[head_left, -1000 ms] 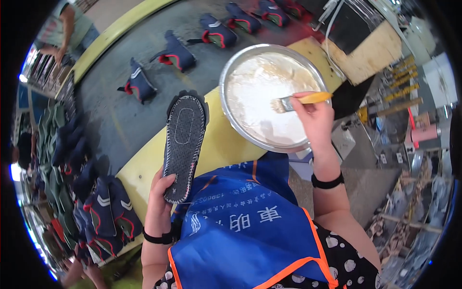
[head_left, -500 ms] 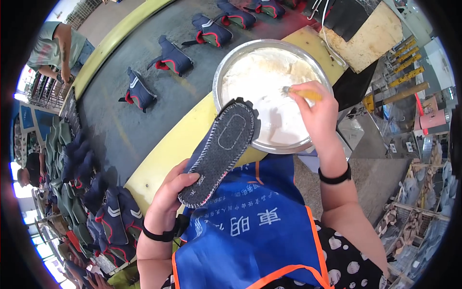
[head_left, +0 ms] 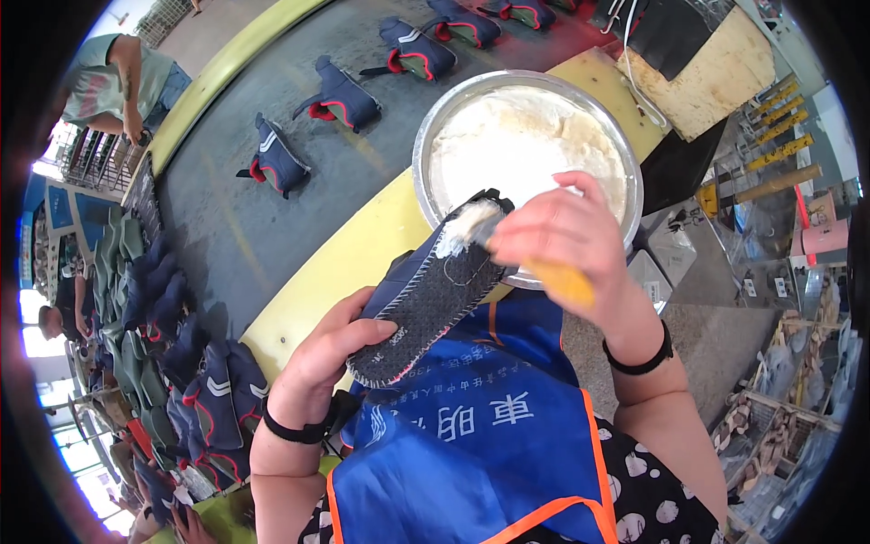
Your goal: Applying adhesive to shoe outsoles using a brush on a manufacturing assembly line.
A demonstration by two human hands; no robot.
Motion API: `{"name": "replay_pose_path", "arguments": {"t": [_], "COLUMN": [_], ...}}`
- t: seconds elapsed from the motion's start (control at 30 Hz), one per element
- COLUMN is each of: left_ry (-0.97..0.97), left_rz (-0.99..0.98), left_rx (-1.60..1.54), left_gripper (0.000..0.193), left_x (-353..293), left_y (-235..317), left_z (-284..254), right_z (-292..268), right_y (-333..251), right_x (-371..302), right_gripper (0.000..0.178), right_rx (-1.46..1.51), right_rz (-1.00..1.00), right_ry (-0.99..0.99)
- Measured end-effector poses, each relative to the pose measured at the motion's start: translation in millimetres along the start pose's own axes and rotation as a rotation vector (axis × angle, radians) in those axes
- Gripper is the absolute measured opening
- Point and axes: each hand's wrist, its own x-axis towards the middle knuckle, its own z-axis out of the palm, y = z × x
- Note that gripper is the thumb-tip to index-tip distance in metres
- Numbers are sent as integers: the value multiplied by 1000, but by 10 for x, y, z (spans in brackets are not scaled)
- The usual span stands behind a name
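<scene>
My left hand [head_left: 319, 358] grips a dark navy shoe [head_left: 426, 295] from below, its grey sole turned up and tilted toward the bowl. My right hand [head_left: 562, 238] holds a brush with a yellow handle [head_left: 560, 281]. The brush's white-loaded bristles [head_left: 464, 224] press on the toe end of the sole. Just behind stands a round metal bowl [head_left: 435, 136] full of white paste. A blue apron with an orange edge [head_left: 489, 435] covers my lap below both hands.
A grey conveyor belt [head_left: 245, 227] with yellow side rails carries several navy shoe uppers [head_left: 340, 95]. More navy and green uppers are piled at the left [head_left: 154, 308]. Another person stands at the far upper left [head_left: 113, 77]. Wooden boards and racks stand at the right [head_left: 716, 82].
My right hand has lifted the brush out of the bowl and brought it down onto the sole's toe. My left hand has raised the shoe closer to the bowl.
</scene>
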Motion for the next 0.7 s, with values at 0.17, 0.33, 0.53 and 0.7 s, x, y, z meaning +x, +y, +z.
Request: {"name": "replay_pose_path", "arguments": {"t": [0.17,0.33,0.53,0.7], "left_ry": [-139,-212,-126,-44], "left_rz": [-10,-55,76,122], "left_rx": [-174,-244,-155,-53], "left_gripper": [63,66,70,75], "left_x": [49,13,-3,66], "left_y": [-111,-132,-198,-338], "left_z": [-193,-208,-217,-233], "right_z": [0,144,173,373], "right_y": [157,75,120,54], "right_x": [1,17,11,-26], "right_gripper": [19,23,11,13], "right_rx": [-19,219,218,376], "right_rz": [135,-4,406,360], "right_ry": [185,164,266,460]}}
